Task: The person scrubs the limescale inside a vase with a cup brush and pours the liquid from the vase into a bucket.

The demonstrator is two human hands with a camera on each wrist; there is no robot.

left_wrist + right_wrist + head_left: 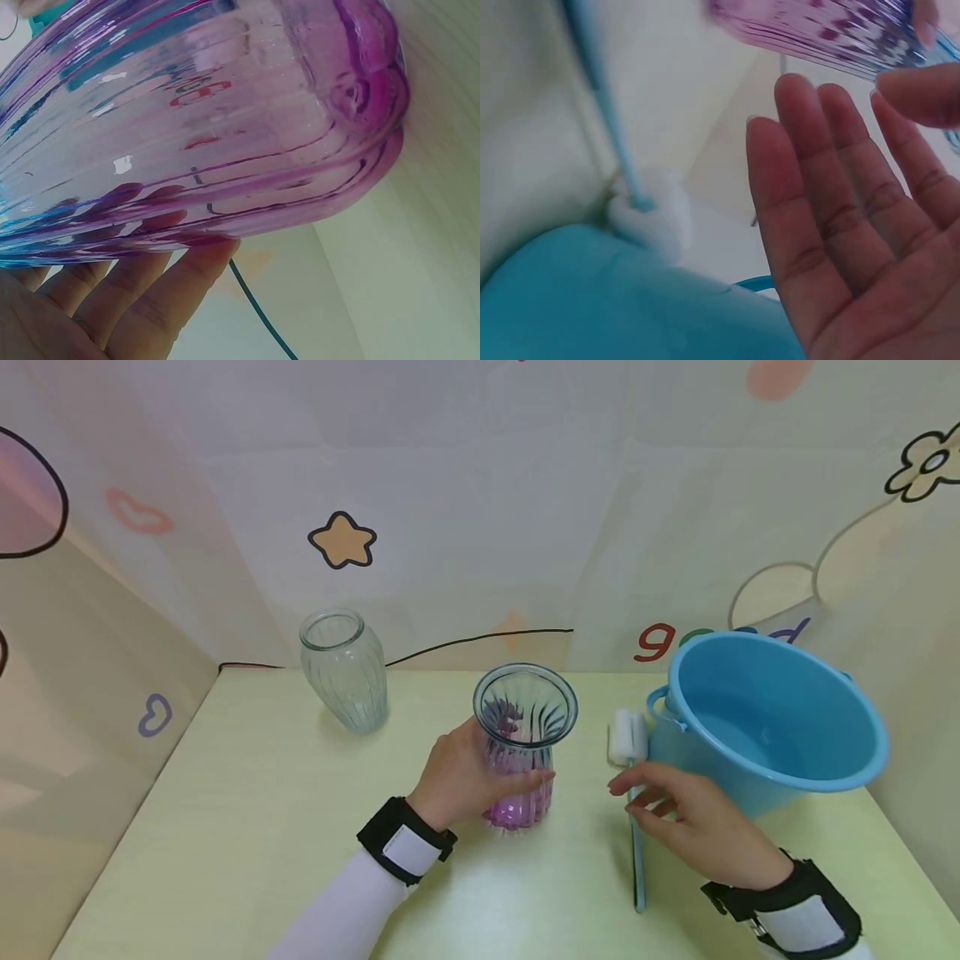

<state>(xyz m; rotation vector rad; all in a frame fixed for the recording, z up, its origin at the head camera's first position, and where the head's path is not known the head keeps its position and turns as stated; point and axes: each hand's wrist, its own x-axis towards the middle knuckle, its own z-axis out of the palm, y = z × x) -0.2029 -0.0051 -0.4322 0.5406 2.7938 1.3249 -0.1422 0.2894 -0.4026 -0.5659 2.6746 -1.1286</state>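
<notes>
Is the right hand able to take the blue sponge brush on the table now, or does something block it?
Probably yes. The right hand hovers open just over the brush, whose handle lies bare on the table between the purple vase and the blue bucket. Nothing lies between them.

Two bare hands, white sleeves, black wrist straps

Behind the fingers of the left hand point(461, 777) a black band point(405, 840) with a white rectangular patch wraps the wrist, and a white sleeve point(341, 910) runs back from it. Behind the fingers of the right hand point(693, 822) sits a matching black strap point(787, 906) with a white patch. No rings or gloves are worn.
</notes>
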